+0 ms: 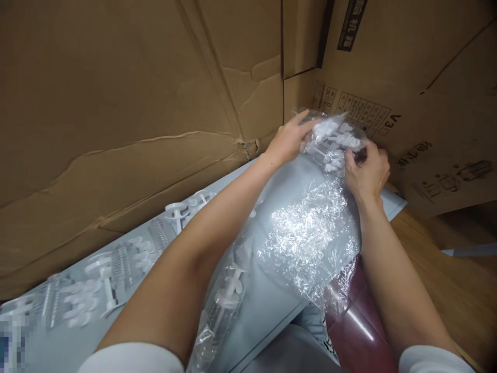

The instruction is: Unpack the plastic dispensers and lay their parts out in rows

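Observation:
A clear plastic bag (334, 137) of white plastic parts is between my two hands at the far end of the table. My left hand (291, 139) grips its left side, with the fingers stretched along the film. On the other side, my right hand (368, 168) pinches the bag between thumb and fingers. The crinkled lower part of clear film (303, 233) spreads towards me and hangs over the table edge. What the parts inside are I cannot make out through the glare.
Several white plastic parts and clear springs (121, 264) lie along the back of the grey table (267, 305). Another clear bag (227, 295) with white parts lies near my left forearm. Large cardboard boxes (135, 77) wall off the back and right.

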`<state>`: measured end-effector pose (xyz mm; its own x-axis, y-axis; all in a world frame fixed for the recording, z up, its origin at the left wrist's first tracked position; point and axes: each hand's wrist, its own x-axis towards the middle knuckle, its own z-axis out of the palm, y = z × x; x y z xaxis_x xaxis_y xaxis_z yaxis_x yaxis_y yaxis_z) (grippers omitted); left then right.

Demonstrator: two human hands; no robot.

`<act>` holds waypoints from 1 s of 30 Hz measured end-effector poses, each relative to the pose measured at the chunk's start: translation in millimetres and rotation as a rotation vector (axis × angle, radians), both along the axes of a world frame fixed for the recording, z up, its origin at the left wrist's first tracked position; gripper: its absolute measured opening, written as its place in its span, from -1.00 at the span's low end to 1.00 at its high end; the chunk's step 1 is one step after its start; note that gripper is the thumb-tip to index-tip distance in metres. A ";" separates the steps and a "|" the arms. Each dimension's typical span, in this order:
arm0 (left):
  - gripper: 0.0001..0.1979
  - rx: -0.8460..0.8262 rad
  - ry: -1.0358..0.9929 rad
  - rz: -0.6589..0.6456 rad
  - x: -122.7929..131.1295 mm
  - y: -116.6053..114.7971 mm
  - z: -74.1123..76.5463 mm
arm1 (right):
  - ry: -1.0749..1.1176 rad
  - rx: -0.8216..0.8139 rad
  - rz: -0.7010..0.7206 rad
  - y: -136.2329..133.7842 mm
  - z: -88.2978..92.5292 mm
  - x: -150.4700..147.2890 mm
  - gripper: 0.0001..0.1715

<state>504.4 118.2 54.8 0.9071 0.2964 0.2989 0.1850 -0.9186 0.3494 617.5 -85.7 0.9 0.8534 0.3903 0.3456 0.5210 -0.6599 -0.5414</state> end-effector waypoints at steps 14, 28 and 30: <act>-0.51 0.264 -0.017 0.111 38.0 -79.8 107.1 | -0.007 0.119 0.003 1.3 -10.1 9.7 -0.47; 0.06 0.108 0.498 -0.068 35.4 -67.6 81.3 | 0.136 0.083 0.021 -20.4 13.3 5.3 -0.06; 0.11 0.100 0.512 -0.057 31.5 -68.2 73.7 | 0.101 0.058 -0.019 -40.5 20.3 -9.7 -0.08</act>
<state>535.8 50.0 128.5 0.9582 0.2353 -0.1627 0.2580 -0.9564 0.1368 607.7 -126.2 21.2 0.8920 0.3559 0.2787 0.4497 -0.6352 -0.6279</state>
